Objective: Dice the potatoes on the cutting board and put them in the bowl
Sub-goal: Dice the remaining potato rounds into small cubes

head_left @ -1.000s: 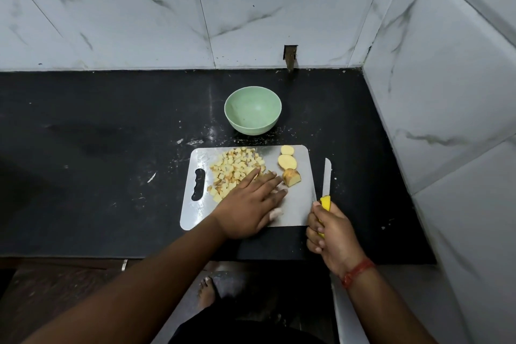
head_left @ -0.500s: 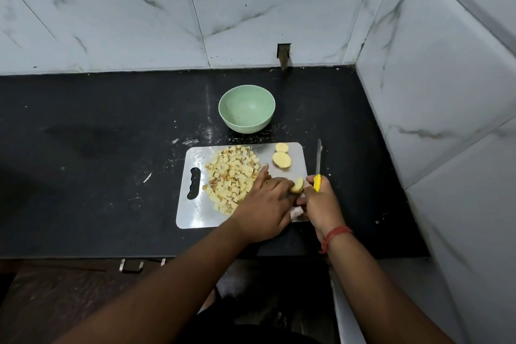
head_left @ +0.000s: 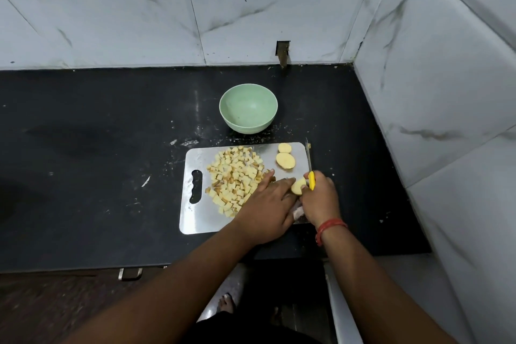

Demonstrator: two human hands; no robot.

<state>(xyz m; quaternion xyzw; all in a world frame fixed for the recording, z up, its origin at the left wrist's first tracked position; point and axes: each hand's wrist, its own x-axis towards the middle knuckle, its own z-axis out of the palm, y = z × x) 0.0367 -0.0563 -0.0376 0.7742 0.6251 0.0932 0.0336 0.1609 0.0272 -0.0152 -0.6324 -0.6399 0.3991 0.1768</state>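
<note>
Currently we find both hands together at the 4 o'clock corner of the cutting board [head_left: 195,218]. A second ago the right hand [head_left: 321,201] stood off the board over the desk [head_left: 97,148], and the potato piece [head_left: 298,186] lay free on the board under no hold. Since then the left hand [head_left: 268,207] has taken that piece in its grip, fingers pinching it at its near side, and the right hand has come in beside it, its grip wrapped round the yellow handle of the knife [head_left: 309,165], blade pointing toward 12 o'clock along the board's right edge. Over the last half second little has moved; the hold looks settled.

We judge this to mean that a further cut is being set up, not yet made.

The diced pile [head_left: 234,176] lies across the middle of the board, toward 9 o'clock of the hands. Two slices [head_left: 285,160] remain whole at 12 o'clock of the hands. The green bowl [head_left: 248,92] stands on the desk beyond the board at 12 o'clock, and holds no potato. Transfer has therefore not begun; cutting is well along but unfinished.
</note>
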